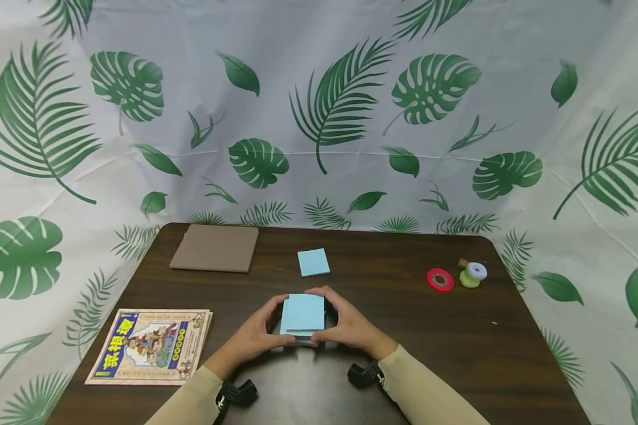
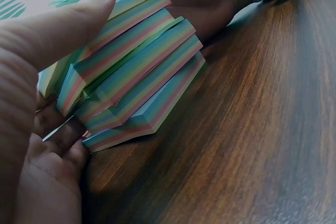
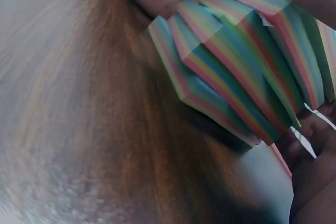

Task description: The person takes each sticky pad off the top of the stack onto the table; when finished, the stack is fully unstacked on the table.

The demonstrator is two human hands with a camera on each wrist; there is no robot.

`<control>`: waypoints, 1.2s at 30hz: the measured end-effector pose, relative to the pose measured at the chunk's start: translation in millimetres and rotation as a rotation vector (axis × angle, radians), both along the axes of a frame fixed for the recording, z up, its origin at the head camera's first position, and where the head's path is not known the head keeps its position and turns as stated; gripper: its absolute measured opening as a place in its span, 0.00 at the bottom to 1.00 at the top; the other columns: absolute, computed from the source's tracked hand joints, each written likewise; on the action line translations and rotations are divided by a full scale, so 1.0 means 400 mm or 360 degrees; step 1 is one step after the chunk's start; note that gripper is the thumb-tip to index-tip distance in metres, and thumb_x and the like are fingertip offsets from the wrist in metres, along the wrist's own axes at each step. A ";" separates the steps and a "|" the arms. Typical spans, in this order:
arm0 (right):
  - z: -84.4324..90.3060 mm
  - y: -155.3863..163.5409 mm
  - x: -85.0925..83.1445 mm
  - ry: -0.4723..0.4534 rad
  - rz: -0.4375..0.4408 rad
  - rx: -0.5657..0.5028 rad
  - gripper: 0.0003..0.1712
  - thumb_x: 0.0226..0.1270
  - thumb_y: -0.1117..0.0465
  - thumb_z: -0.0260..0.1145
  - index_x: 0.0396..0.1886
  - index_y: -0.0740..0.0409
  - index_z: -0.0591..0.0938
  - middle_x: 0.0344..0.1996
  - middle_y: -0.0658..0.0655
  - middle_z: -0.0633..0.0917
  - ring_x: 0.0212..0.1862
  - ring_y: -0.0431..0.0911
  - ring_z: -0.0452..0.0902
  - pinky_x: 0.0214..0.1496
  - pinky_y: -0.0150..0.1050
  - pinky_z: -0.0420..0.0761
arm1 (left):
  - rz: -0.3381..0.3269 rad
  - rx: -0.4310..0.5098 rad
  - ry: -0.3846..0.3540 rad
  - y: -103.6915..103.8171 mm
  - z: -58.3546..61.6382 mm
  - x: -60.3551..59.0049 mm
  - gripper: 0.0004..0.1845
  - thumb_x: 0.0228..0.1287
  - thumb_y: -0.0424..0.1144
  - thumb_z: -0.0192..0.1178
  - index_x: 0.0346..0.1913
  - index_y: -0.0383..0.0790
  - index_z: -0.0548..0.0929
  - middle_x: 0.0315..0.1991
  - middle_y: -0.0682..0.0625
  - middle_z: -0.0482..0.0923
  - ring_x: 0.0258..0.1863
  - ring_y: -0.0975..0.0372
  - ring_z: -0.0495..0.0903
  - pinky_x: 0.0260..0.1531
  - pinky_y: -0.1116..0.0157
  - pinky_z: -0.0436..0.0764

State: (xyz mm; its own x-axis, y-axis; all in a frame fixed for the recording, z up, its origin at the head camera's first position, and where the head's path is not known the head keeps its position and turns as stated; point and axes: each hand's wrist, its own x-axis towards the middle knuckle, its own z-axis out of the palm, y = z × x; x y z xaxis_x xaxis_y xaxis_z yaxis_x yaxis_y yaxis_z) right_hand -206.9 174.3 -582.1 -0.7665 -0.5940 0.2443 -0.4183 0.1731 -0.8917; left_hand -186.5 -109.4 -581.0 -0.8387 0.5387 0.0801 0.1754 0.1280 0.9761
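Note:
A stack of sticky note pads (image 1: 305, 313) with light blue tops stands near the middle of the table, between both hands. My left hand (image 1: 257, 330) grips its left side, thumb in front and fingers behind. From the opposite side my right hand (image 1: 353, 324) holds it in the same way. In the left wrist view the stack (image 2: 136, 66) shows striped pink, yellow, green and blue edges, its layers unevenly shifted. The right wrist view shows the lowest pads of the stack (image 3: 236, 56) close over the wood. Behind it lies a single light blue square of sticky notes (image 1: 313, 262).
A comic-style booklet (image 1: 149, 348) lies at the left, with a brown flat folder or board (image 1: 215, 248) at the back left. On the right are a red ring-shaped roll (image 1: 439, 280) and a small green-and-white object (image 1: 473, 273). Leaf-print cloth (image 1: 351, 195) hangs behind the table.

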 end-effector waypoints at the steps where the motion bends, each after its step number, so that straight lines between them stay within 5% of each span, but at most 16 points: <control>1: 0.000 0.001 0.000 -0.0033 -0.0005 -0.0013 0.53 0.58 0.57 0.88 0.81 0.51 0.71 0.67 0.51 0.81 0.65 0.45 0.77 0.71 0.41 0.74 | 0.0000 0.0006 -0.0013 0.000 0.001 0.000 0.47 0.62 0.35 0.81 0.81 0.40 0.67 0.78 0.38 0.71 0.75 0.73 0.68 0.70 0.78 0.67; 6: -0.002 0.004 -0.005 -0.0086 -0.0012 -0.0085 0.52 0.61 0.60 0.86 0.82 0.47 0.70 0.69 0.53 0.80 0.66 0.45 0.77 0.69 0.40 0.76 | 0.0003 0.0007 -0.0051 0.002 0.004 0.001 0.48 0.63 0.36 0.81 0.82 0.42 0.66 0.81 0.39 0.68 0.83 0.49 0.62 0.71 0.79 0.64; 9: -0.001 0.007 -0.011 -0.0153 0.0010 -0.0179 0.52 0.62 0.63 0.85 0.83 0.49 0.69 0.71 0.58 0.79 0.66 0.46 0.77 0.68 0.38 0.78 | -0.0005 0.0013 -0.0057 0.001 0.003 -0.001 0.48 0.63 0.35 0.81 0.82 0.43 0.66 0.81 0.39 0.67 0.83 0.44 0.60 0.71 0.79 0.65; 15: 0.007 0.018 -0.023 -0.0326 0.0083 -0.0349 0.45 0.66 0.66 0.81 0.80 0.55 0.72 0.69 0.64 0.78 0.63 0.45 0.80 0.63 0.37 0.83 | -0.0003 -0.0002 -0.0050 0.000 0.000 -0.004 0.48 0.62 0.35 0.81 0.82 0.46 0.67 0.81 0.41 0.68 0.81 0.53 0.63 0.72 0.76 0.66; 23: 0.009 0.027 -0.024 -0.0468 0.0057 -0.0428 0.28 0.68 0.67 0.79 0.66 0.63 0.82 0.61 0.56 0.84 0.57 0.45 0.84 0.59 0.39 0.86 | -0.0006 0.0010 -0.0015 -0.002 -0.001 -0.004 0.48 0.62 0.36 0.81 0.82 0.47 0.67 0.81 0.43 0.68 0.77 0.72 0.65 0.73 0.78 0.64; 36: -0.008 0.040 -0.033 -0.0533 -0.0138 -0.0709 0.21 0.78 0.75 0.63 0.67 0.74 0.79 0.67 0.53 0.81 0.63 0.40 0.79 0.64 0.33 0.82 | -0.0029 0.0021 -0.0016 -0.001 -0.003 -0.003 0.50 0.62 0.34 0.81 0.83 0.38 0.64 0.79 0.43 0.71 0.70 0.69 0.73 0.66 0.75 0.72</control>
